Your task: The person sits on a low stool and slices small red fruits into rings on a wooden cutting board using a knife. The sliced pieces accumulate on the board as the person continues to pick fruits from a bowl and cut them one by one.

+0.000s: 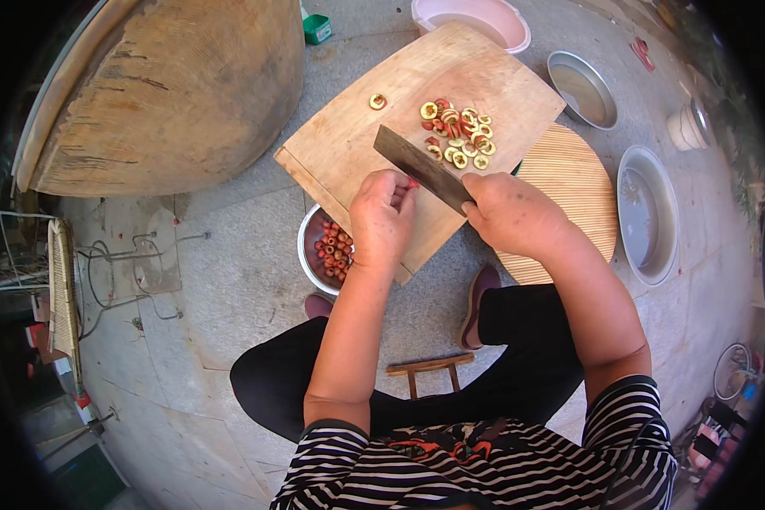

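My left hand (384, 213) pinches a small red fruit (412, 183), perhaps a hawthorn, above the wooden cutting board (338, 134); the fingers cover most of it. A broad-bladed kitchen knife (417, 167) is gripped by my right hand (516, 213), its blade slanting across the board just beyond the fruit. Past the blade lies a loose pile of fruit rings (459, 131) with red skin and pale flesh. One ring (377, 102) sits apart to the left. Several whole red fruits (335, 247) fill part of a metal bowl (304, 252), which the board and my left forearm partly hide.
A round ribbed mat or lid (570, 185) lies under the board's right side. Metal pans (583, 89) and a larger metal basin (648, 217) stand to the right. A pink basin (516, 29) is behind the board. At left looms a large rounded brown object (185, 95).
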The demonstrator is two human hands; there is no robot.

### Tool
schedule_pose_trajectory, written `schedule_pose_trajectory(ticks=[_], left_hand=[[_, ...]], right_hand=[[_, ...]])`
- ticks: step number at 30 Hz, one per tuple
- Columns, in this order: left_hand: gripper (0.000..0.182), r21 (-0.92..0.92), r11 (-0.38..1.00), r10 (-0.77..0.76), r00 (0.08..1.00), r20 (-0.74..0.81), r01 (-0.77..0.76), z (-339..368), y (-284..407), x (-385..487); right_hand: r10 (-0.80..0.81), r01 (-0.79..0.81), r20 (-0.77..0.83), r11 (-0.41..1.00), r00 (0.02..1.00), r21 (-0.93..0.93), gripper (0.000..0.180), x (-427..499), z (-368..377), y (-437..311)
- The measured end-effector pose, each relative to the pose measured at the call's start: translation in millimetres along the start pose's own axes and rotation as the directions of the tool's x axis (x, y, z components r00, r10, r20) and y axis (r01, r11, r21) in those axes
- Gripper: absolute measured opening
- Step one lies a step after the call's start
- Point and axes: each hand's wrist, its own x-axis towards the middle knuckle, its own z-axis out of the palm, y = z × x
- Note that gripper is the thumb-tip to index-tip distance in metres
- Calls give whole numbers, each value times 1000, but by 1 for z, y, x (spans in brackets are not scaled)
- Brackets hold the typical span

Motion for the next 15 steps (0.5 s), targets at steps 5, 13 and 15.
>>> schedule_pose_trajectory(ticks=[5, 13, 15], left_hand=[[14, -26, 999, 41, 999, -24, -42, 2, 0, -1], [14, -4, 998, 56, 998, -35, -56, 2, 3, -2], [13, -11, 999, 48, 998, -40, -48, 2, 3, -2]], right_hand=[[33, -31, 53, 999, 998, -21, 19, 26, 14, -6], [14, -15, -64, 1000, 998, -15, 18, 11, 9, -3], [13, -14, -78, 1000, 997, -13, 19, 4, 5, -4]])
